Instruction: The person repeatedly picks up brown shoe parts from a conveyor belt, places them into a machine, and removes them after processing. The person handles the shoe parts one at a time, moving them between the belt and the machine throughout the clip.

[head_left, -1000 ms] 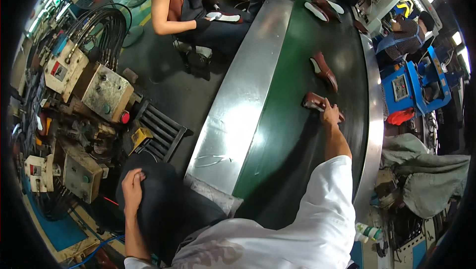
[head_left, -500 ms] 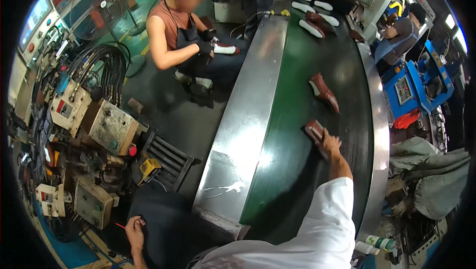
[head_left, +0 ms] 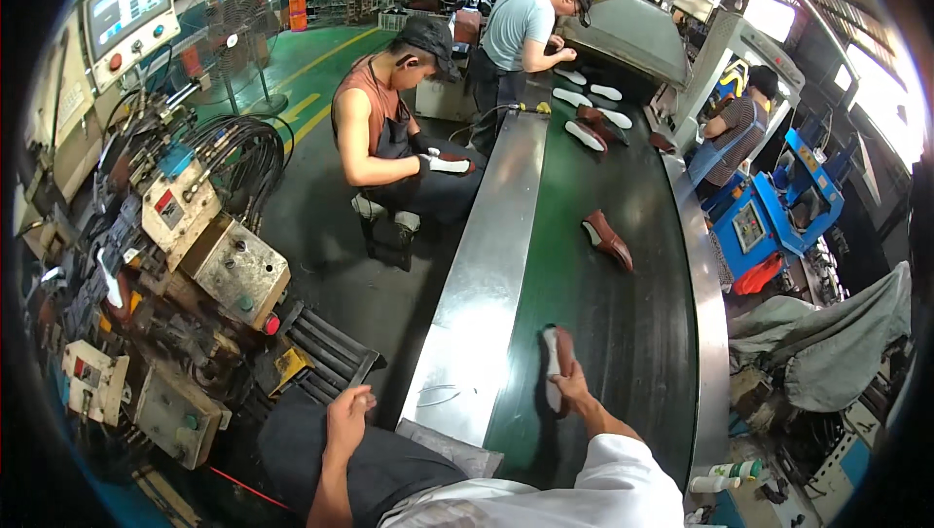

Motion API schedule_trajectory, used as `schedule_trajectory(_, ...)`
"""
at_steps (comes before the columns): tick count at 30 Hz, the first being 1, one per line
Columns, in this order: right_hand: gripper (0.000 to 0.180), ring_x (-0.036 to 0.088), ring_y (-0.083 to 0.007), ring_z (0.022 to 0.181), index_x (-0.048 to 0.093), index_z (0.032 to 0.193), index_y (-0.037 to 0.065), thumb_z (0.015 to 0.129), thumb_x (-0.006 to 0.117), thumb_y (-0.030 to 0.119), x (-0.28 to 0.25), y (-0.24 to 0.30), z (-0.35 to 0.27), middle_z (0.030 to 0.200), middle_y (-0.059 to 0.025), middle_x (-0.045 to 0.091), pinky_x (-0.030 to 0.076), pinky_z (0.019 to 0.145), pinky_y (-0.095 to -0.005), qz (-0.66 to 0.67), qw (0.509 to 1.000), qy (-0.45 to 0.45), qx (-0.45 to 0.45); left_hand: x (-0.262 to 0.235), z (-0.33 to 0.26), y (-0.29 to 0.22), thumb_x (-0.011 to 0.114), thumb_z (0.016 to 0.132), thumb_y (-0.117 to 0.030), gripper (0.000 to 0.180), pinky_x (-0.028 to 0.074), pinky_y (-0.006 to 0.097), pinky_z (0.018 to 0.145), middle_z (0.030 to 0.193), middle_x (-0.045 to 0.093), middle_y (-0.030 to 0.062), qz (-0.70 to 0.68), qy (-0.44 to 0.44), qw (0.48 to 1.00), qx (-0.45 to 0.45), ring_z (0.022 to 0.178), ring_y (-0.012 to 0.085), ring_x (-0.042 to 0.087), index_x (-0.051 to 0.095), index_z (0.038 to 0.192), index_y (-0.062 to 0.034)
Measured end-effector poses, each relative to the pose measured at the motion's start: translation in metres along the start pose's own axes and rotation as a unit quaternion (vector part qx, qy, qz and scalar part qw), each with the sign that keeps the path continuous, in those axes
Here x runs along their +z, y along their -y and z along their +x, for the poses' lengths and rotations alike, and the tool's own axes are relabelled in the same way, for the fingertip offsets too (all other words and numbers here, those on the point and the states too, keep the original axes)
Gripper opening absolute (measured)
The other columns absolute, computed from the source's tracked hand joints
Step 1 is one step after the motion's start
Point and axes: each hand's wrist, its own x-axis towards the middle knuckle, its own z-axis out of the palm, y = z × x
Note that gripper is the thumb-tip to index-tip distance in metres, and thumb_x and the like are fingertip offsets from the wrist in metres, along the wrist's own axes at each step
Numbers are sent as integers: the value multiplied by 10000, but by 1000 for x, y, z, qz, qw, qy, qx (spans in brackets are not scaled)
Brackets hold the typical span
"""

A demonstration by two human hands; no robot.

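Between the curled fingers and thumb of the right hand (head_left: 576,389), a shoe (head_left: 556,355) is being gripped, pale sole facing left, over the belt (head_left: 637,353). Ahead of those fingers, another shoe (head_left: 609,241) is lying on the belt. Well to their left, the left hand (head_left: 346,419) is hanging half-open near the knee (head_left: 300,438), seemingly empty.
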Motion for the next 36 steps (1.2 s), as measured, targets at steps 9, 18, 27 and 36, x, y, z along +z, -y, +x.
schedule_trajectory(9,860,374,-278,1503,300,1657,-24,946,728,201,137,282,-200,1640,-206,387,360,1217,-404,203,857,450,-149,-76,20,-82,667,1078,-196,615,571,337,902,1419,593,155,67,-2,997,33,1095,194,715,417,1634,-118)
schedule_trajectory(18,1136,541,-403,1443,115,1722,64,859,851,125,237,389,-320,1587,-303,480,447,1184,-452,-18,710,560,-427,-169,-104,-93,675,984,-3,253,569,380,957,1194,742,193,242,-318,892,212,1139,316,730,733,1228,33)
schedule_trajectory(27,1108,457,-478,1476,158,1680,-33,799,830,-25,301,318,-353,1619,-320,410,429,1203,-495,52,705,444,-551,-134,-168,-81,909,799,-175,964,356,434,1255,1621,482,178,114,-192,973,60,1523,327,453,426,1620,-26)
schedule_trajectory(36,1076,474,-492,1438,119,1683,-37,861,804,68,305,293,-337,1578,-306,450,401,1208,-503,107,706,458,-529,-122,-144,-76,803,714,49,663,461,448,1166,1391,629,181,143,-137,965,170,1367,356,598,584,1334,-29)
